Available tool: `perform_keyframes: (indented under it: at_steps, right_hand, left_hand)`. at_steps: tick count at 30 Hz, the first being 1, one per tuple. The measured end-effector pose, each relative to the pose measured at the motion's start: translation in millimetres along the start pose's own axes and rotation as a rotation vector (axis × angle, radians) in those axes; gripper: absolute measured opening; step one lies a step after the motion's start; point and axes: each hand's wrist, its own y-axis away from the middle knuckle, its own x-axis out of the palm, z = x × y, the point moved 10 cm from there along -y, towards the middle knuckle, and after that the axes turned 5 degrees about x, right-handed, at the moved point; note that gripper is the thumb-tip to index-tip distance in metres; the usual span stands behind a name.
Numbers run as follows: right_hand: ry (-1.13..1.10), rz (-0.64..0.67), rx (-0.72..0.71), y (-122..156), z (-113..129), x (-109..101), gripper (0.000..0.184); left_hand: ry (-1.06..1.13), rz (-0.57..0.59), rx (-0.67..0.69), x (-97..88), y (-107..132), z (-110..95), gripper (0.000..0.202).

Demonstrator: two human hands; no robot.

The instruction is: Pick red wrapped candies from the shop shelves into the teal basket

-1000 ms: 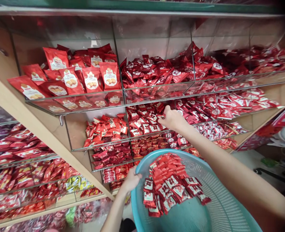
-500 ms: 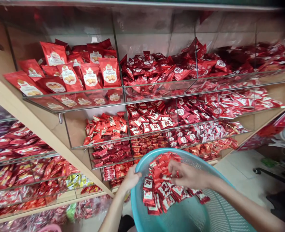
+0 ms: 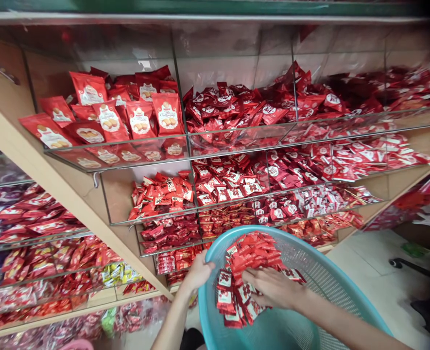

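Note:
My left hand (image 3: 199, 272) is closed over the left rim of a turquoise plastic basket (image 3: 206, 311) with perforated walls. Inside the basket lies a heap of small red candy packets (image 3: 253, 250), some plain red on top and others with white fronts and dark red prints. My right hand (image 3: 271, 288) reaches into the heap from the right, its fingers bent down around some packets. The fingertips are partly hidden among the wrappers.
Ahead stands a shelf with clear dividers (image 3: 187, 121), packed with red-wrapped sweets. Larger red cookie packets (image 3: 140, 119) sit at upper left. A slanting wooden post (image 3: 101, 243) separates another candy shelf on the left. A dark chair leg with a caster (image 3: 395, 263) is at right.
My right hand has moved left and down into the packets, uncovering the plain red ones above it. My left hand keeps its hold on the rim. The view has tilted slightly upward.

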Motion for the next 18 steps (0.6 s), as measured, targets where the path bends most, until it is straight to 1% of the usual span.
perform_keyframes:
  at_steps: [3,5,9,14,16,18]
  right_hand:
    - [0.0,-0.039,-0.005,-0.7,-2.0,-0.5,0.025]
    - [-0.015,-0.062,-0.004,-1.3,-5.9,2.8,0.025]
    - [-0.005,-0.089,0.023,-2.4,-15.4,10.6,0.021]
    - [0.034,-0.119,0.063,-1.6,-16.4,7.4,0.015]
    - [0.054,-0.126,0.079,-1.4,-14.0,5.9,0.018]
    - [0.083,-0.13,0.101,-2.2,-12.3,7.0,0.025]
  left_hand:
    - [-0.014,-0.001,-0.004,-0.3,0.1,-0.8,0.029]
    - [-0.023,0.002,-0.003,-0.3,-0.1,-1.3,0.03]
    - [-0.033,0.004,0.01,-0.3,-0.5,-3.3,0.028]
    - [-0.031,-0.002,-0.001,-0.8,0.3,-3.3,0.026]
    - [-0.029,0.002,-0.009,-0.6,0.6,-3.4,0.026]
    - [-0.027,0.005,-0.01,-0.6,0.6,-4.6,0.026]
